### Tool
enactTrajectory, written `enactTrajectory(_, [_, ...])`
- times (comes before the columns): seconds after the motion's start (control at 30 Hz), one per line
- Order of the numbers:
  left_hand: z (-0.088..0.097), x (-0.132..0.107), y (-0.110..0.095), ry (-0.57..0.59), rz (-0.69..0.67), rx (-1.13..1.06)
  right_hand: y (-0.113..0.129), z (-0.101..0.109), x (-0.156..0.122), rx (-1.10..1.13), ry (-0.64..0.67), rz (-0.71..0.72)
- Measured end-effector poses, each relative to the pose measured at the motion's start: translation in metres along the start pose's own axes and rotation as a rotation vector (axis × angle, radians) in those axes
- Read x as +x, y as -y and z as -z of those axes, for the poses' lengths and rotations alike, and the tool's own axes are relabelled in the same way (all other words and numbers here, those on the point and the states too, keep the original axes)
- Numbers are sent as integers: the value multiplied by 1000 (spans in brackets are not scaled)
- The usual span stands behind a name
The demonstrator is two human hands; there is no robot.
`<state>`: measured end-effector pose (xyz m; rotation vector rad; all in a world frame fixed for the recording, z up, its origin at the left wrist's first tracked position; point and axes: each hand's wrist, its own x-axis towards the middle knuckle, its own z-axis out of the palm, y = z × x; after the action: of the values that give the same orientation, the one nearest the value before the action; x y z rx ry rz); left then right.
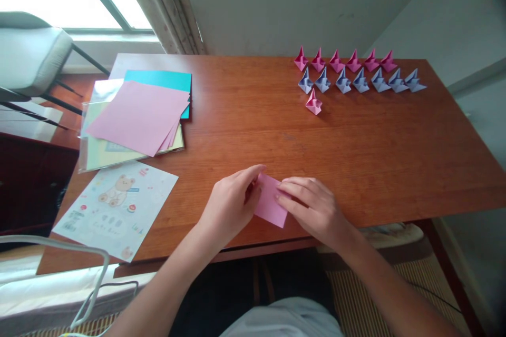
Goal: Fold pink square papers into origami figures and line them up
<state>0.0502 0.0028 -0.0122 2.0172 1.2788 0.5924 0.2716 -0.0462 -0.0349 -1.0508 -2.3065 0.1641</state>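
Note:
A small folded square of pink paper is between my two hands, close to the table's front edge. My left hand pinches its left side, thumb and fingers curled at the corner. On the opposite side, my right hand has its fingertips pressed on the paper's right edge. Parts of the paper's left and right sides are hidden under my fingers. Farther back stands one folded light-pink paper figure, in front of a row of bluish ones and a row of darker pink ones.
On the left lie pink paper sheets over a turquoise sheet and a clear plastic packet. A white sheet printed with a bear lies nearer me. A pale cable crosses the lower left. A chair stands beyond the wooden table.

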Motion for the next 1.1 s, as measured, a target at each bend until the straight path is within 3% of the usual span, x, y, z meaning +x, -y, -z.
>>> enactTrajectory(0.1, [-1, -2, 2, -51, -129, 194, -2, -2, 1, -23, 13, -11])
enactTrajectory(0.23, [-2, -12, 7, -103, -256, 256, -1, -3, 2, -37, 26, -30])
enactTrajectory(0.47, [3, -29, 8, 24, -471, 300, 2, 1, 4, -75, 129, -53])
enactTrajectory(0.73, [5, -31, 6, 105, -439, 345, 1, 9, 4, -16, 158, -50])
enactTrajectory(1.1, [-2, -32, 6, 32, -341, 210, 9, 5, 9, 103, 53, -289])
